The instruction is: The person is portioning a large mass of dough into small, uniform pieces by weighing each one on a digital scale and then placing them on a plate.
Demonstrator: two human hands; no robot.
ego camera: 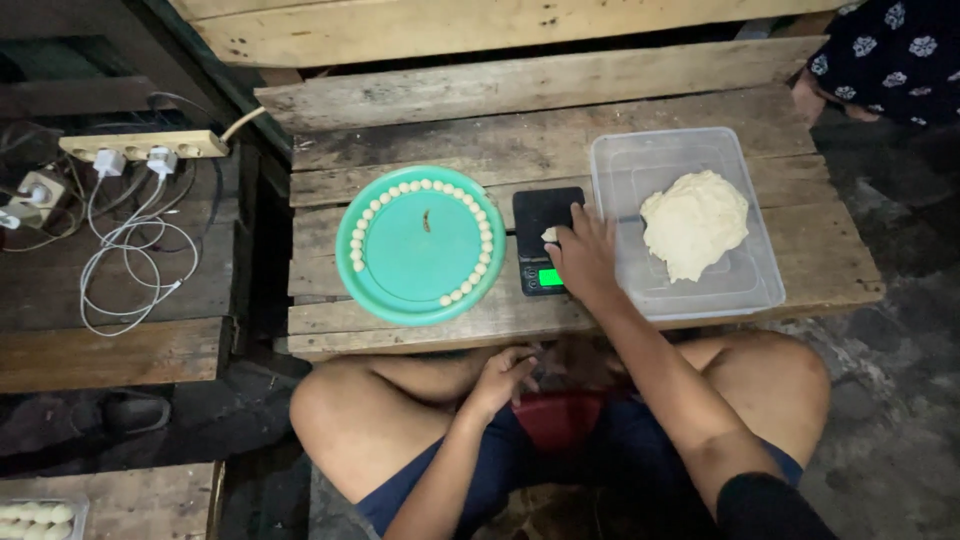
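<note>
A person sat cross-legged at a low desk [420, 150] of rough wooden planks. The right hand [583, 258] reached over a small black digital scale [545, 240] with a lit green display, its fingers [574, 222] closed on what looked like a small piece of dough [549, 234] at the scale's platform; the view was too small to be sure of the grip. The left hand [503, 375] rested in the lap near the desk's front edge, fingers loosely curled, holding nothing. Just left of the scale lay a round green plate [420, 260] with small dough balls [487, 235] ringed along its rim. Just right of the scale stood a clear plastic tub [720, 290] holding a large lump of dough [694, 222]. A power strip [145, 146] with white cables lay far left.
</note>
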